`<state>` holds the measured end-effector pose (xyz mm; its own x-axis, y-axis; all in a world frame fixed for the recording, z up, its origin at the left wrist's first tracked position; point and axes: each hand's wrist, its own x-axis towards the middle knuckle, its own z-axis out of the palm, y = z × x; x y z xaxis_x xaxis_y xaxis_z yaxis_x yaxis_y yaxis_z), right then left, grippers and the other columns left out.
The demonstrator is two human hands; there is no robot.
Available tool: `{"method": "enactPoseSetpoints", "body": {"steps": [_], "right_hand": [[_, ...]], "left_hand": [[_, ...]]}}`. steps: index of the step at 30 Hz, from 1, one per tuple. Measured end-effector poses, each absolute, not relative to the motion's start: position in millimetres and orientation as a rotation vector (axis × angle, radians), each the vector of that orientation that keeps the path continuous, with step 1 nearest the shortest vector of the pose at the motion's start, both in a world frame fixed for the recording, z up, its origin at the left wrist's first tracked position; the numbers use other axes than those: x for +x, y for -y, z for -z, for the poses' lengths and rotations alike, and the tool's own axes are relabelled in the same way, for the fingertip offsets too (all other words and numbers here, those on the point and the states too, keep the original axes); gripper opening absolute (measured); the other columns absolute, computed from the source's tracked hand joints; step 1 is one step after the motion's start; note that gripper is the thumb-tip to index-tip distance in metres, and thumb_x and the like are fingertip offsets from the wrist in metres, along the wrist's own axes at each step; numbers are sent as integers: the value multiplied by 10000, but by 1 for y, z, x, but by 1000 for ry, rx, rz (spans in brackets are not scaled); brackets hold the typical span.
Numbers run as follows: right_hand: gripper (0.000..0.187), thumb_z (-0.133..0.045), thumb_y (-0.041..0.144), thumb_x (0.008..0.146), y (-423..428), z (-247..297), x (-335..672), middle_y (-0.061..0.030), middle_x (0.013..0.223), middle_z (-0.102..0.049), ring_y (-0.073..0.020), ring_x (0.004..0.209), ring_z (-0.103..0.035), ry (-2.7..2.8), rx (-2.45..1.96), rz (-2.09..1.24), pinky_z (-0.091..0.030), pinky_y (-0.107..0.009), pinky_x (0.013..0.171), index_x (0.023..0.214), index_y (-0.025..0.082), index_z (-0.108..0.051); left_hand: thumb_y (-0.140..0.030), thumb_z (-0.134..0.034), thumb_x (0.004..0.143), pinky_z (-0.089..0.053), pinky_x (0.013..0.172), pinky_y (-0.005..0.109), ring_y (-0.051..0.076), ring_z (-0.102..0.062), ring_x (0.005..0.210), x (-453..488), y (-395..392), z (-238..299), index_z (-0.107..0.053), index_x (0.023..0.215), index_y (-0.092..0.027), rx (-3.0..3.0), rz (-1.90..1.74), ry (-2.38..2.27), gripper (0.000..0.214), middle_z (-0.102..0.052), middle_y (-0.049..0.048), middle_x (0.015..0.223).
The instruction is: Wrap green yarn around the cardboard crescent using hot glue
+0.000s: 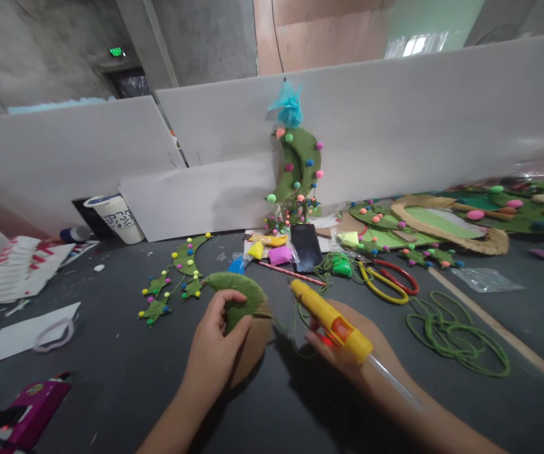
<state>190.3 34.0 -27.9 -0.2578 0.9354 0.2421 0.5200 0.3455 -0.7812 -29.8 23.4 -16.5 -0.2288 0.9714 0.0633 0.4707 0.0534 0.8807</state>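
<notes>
My left hand pinches a curved cardboard piece between thumb and fingers; green felt covers its upper part and the brown board shows below. My right hand is closed around a yellow hot glue gun, a clear glue stick sticking out of its back end. The gun's nozzle points up and left, apart from the cardboard. A green cord runs between the two hands. Left of the felt piece lies a green crescent with pompoms and hanging stars.
Behind my hands are a black phone, small clay packets, a striped pencil and scissors. A cord coil lies right. A decorated crescent stands against the white partition. A cup and magenta device are left.
</notes>
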Motion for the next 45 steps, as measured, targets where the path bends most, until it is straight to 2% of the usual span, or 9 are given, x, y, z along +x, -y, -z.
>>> {"method": "enactPoseSetpoints", "body": {"steps": [5, 11, 15, 21, 24, 29, 32, 37, 45], "right_hand": [[118, -596, 262, 765, -16, 20, 186, -9, 823, -567, -140, 702, -520, 2348, -930, -940, -426, -243, 626, 781, 214, -489], [205, -593, 125, 662, -3, 24, 178, -33, 913, -565, -166, 784, -523, 2593, -915, -937, -428, -262, 682, 851, 190, -546], [278, -636, 190, 676, -9, 20, 179, -46, 975, -579, -202, 883, -531, 2448, -929, -1011, -425, -302, 772, 949, 201, -586], [546, -551, 140, 781, -21, 24, 178, 17, 813, -563, -121, 614, -497, 1818, -1150, -1375, -409, -243, 594, 1286, 225, -361], [507, -550, 110, 770, -23, 27, 176, 33, 794, -552, -106, 592, -492, 1735, -1102, -1435, -391, -222, 563, 1233, 222, -376], [174, -558, 101, 770, -24, 22, 179, 55, 644, -482, -118, 588, -459, 1914, -1268, -1098, -327, -221, 546, 904, 207, -530], [103, -563, 102, 784, -25, 20, 182, 33, 670, -498, -123, 621, -457, 2009, -1254, -928, -329, -226, 572, 756, 195, -531], [115, -561, 103, 809, -27, 21, 184, 19, 704, -500, -129, 651, -459, 2052, -1191, -786, -339, -229, 596, 741, 193, -536], [107, -580, 84, 779, -28, 22, 183, 33, 666, -495, -119, 615, -467, 1977, -1251, -864, -347, -222, 578, 757, 189, -583]], "left_hand": [[-303, -595, 757, -387, 695, 284, 181, -521, 741, -48, -33, 13, -541, 973, -239, 1480, -1196, -1938, 232, -574, -7, 880], [-318, -611, 770, -401, 666, 258, 169, -535, 737, -49, -32, 6, -515, 1000, -234, 1419, -1256, -1859, 263, -564, -17, 837], [-281, -613, 759, -424, 694, 267, 187, -578, 810, -35, -25, 5, -521, 982, -219, 1413, -1179, -1765, 250, -604, 9, 903], [-237, -583, 744, -443, 688, 274, 184, -589, 768, -14, -9, 6, -524, 969, -232, 1425, -990, -1650, 232, -619, 0, 870], [-209, -563, 733, -444, 734, 288, 192, -596, 809, -8, -5, 4, -542, 934, -232, 1487, -937, -1640, 204, -621, 4, 879], [-165, -550, 702, -443, 762, 303, 205, -595, 828, -4, -4, -2, -573, 876, -230, 1576, -815, -1631, 188, -635, 7, 856], [-154, -546, 691, -444, 772, 309, 210, -595, 837, -3, -4, -3, -580, 866, -234, 1612, -769, -1626, 196, -639, 9, 866], [-156, -525, 697, -440, 784, 311, 209, -592, 844, -3, -4, -1, -564, 878, -237, 1611, -750, -1604, 202, -633, 10, 874], [-152, -525, 698, -434, 789, 312, 207, -592, 854, -3, -3, -1, -556, 882, -234, 1609, -756, -1593, 204, -627, 13, 884]]}}
